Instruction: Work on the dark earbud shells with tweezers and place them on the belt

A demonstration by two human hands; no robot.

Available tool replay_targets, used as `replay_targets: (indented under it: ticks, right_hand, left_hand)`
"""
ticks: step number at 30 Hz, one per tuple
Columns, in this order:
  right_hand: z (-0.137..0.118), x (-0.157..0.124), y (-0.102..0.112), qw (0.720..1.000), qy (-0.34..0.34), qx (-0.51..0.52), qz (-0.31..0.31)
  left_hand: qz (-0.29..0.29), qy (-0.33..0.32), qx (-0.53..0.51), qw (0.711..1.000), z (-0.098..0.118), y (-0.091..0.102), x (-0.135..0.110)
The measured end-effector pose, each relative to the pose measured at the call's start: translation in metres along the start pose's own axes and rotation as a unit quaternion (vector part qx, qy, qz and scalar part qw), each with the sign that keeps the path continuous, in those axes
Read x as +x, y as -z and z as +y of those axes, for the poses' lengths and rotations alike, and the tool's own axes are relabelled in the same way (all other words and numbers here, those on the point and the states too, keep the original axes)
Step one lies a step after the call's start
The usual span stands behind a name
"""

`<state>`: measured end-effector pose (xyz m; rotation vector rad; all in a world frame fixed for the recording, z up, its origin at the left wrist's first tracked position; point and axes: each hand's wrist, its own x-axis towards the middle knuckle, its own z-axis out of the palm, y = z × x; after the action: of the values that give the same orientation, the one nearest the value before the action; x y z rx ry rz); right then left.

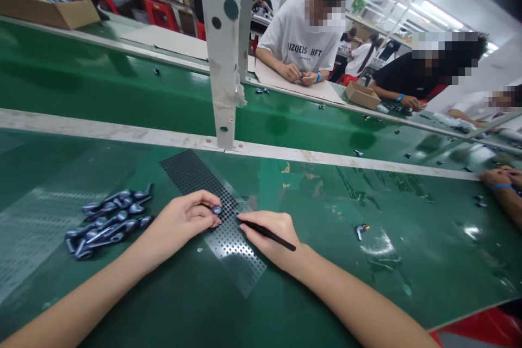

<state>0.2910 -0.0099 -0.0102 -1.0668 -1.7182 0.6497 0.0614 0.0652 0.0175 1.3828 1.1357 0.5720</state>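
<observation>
My left hand (183, 220) is closed, with a small dark blue earbud (216, 210) pinched at its fingertips. My right hand (281, 231) grips black tweezers (274, 237), whose tips are by the fingers and hard to make out. Beneath both hands lies a clear sheet (247, 277) with rows of small black dots, dense at its far end and sparse at the near end. Just left of my left hand is a loose pile of dark blue earbuds (110, 222) on the green tabletop (171, 304).
A lone earbud (360, 231) with a yellow tip lies to the right. A white post (223, 81) rises from the ledge (285, 156). Beyond it, a green conveyor belt (281, 124) carries scattered earbuds. Co-workers sit across, near a small cardboard box (362, 95).
</observation>
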Motion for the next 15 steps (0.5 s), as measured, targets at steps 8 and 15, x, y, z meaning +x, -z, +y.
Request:
replay_targets:
  ticks: [8,15]
  right_hand:
    - [-0.0026,-0.0017,0.0014,0.997,0.052,-0.052,-0.021]
    - [-0.0057,-0.0067,0.0,0.992,0.077,-0.1,-0.022]
  left_hand:
    - [0.0,0.022,-0.011,1.0,0.0077,-0.0006,-0.0031]
    - [0.0,0.024,-0.009,1.0,0.0067,0.0,-0.003]
